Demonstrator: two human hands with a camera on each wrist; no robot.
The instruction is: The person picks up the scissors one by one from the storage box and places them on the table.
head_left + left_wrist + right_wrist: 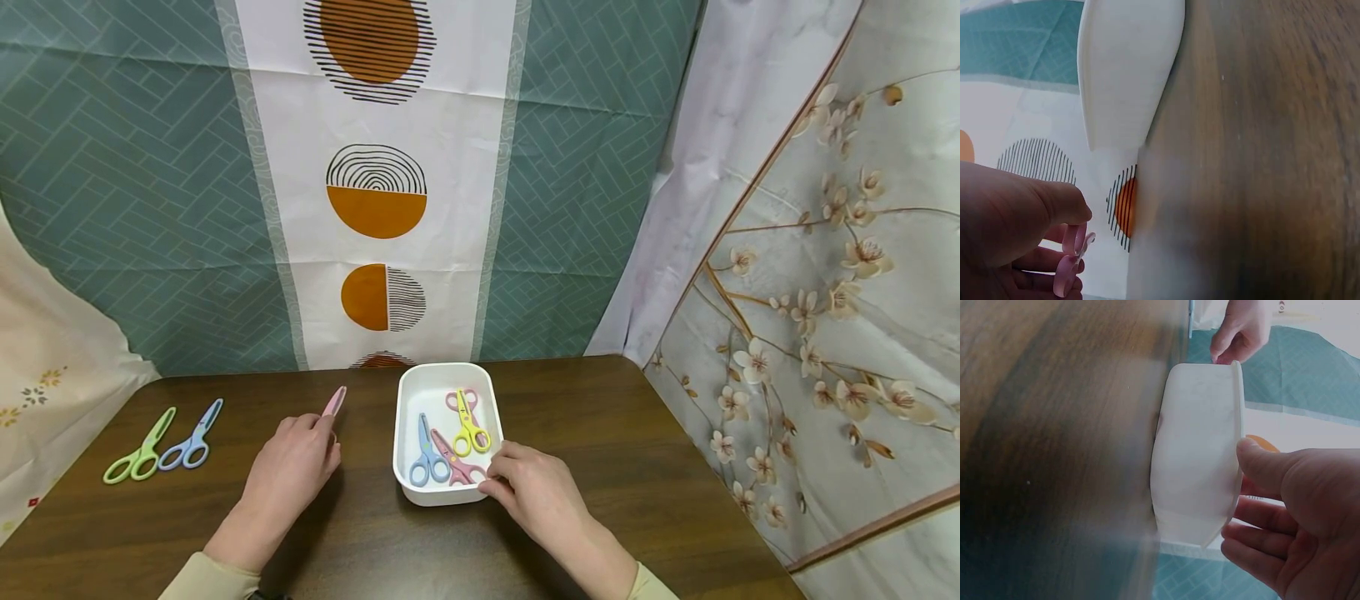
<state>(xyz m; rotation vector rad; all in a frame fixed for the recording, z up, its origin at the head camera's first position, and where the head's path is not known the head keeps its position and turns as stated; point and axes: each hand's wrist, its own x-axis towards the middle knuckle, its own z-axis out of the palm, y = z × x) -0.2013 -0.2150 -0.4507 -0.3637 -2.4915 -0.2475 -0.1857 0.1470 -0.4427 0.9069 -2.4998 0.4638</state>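
Observation:
My left hand (295, 460) pinches a pair of pink scissors (335, 402) by the handle loops, above the table left of the container; the left wrist view shows the pink loops (1069, 262) between thumb and fingers. A white plastic container (446, 497) stands on the table. My right hand (536, 490) grips its near right corner, the thumb (1249, 447) at the rim. Inside lie blue scissors (423, 442), yellow scissors (469, 429) and two pink pairs, one (447, 451) in front and another (470, 397) partly under the yellow pair.
At the left of the dark wooden table (360, 550) lie green scissors (150, 442) and, beside them, blue scissors (197, 435). A patterned curtain (570, 208) hangs behind the table. Flowered cloth (825, 333) hangs along the right side, and cream cloth (52, 358) at the left.

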